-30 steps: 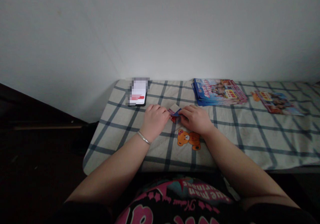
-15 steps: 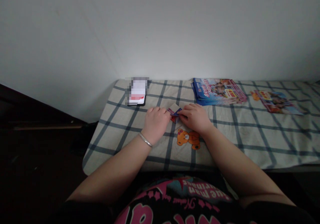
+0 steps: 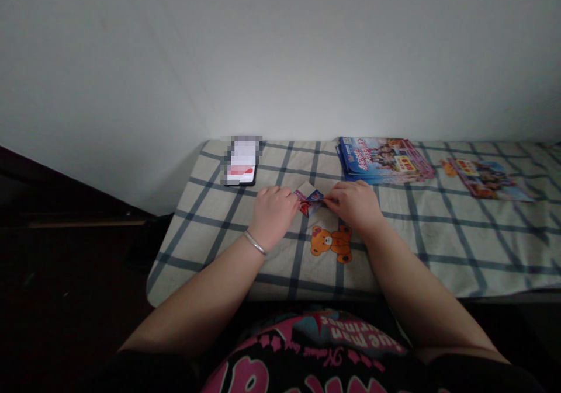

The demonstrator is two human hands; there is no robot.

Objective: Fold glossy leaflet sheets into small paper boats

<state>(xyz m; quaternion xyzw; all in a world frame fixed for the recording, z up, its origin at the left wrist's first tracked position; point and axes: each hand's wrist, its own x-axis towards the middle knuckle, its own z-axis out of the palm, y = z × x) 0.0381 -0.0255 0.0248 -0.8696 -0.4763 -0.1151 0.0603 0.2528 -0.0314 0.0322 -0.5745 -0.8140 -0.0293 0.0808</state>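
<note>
Head view: the folded paper (image 3: 310, 200), a small glossy piece printed in red, blue and white, lies on the checked cloth of the bench (image 3: 438, 235), just beyond the printed bear (image 3: 331, 244). The left hand (image 3: 274, 212), a bracelet (image 3: 255, 242) on its wrist, is curled with its fingertips closed on the paper's left edge, much where it was a second ago. The right hand (image 3: 357, 206) has slid a little to the right. Its fingertips are now pinched together on the paper's right corner instead of covering it. So more of the piece shows between the two hands than before, with a pale flap standing up at the back and the blue part drawn out sideways. It looks spread wider, held taut from both ends against the cloth.

The phone (image 3: 240, 162), the stack of booklets (image 3: 383, 159) and the single booklet (image 3: 486, 180) lie along the wall side, unmoved and well apart from the hands
</note>
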